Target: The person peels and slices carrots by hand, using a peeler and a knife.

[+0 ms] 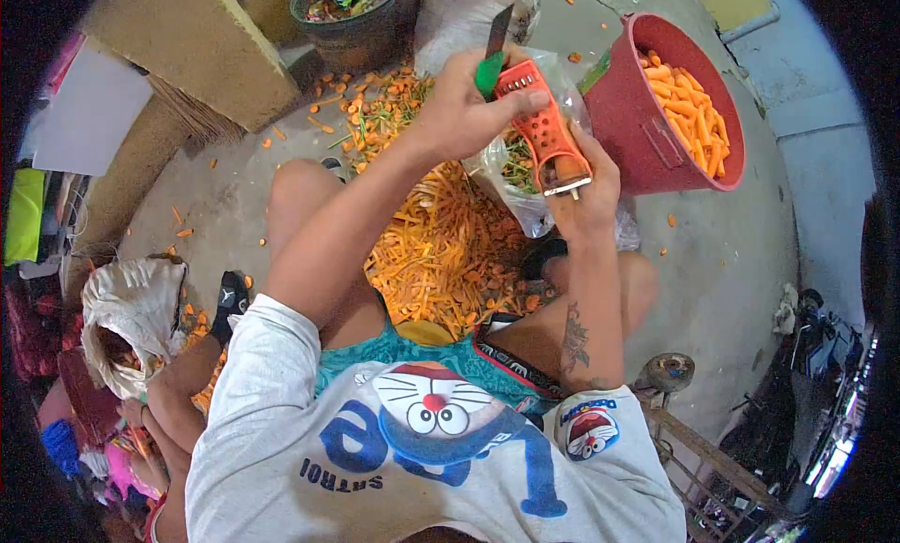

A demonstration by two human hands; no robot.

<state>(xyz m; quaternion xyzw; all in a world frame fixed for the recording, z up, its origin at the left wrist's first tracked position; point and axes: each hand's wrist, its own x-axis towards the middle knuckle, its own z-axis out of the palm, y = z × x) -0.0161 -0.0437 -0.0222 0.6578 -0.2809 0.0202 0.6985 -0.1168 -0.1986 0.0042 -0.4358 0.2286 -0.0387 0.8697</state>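
Note:
My left hand (473, 107) is closed around a knife (489, 70) with a green handle, its dark blade pointing up and away. The thumb of that hand also presses on a red plastic hand grater (542, 131) with holes and a metal edge at its near end. From the other side, my right hand (592, 187) grips the grater, its fingers partly hidden behind it. Below both hands, between my legs, lies a big heap of carrot peelings (445, 252). A clear plastic bag (502, 179) with green and orange scraps sits just behind the hands.
A red bucket (614, 121) of peeled carrots (689, 107) leans at the right. Carrot slices and green trimmings (380, 107) litter the floor ahead. A dark bin (352, 32) stands at the back. At left are a white sack (131, 309) and another person's arm (169, 440).

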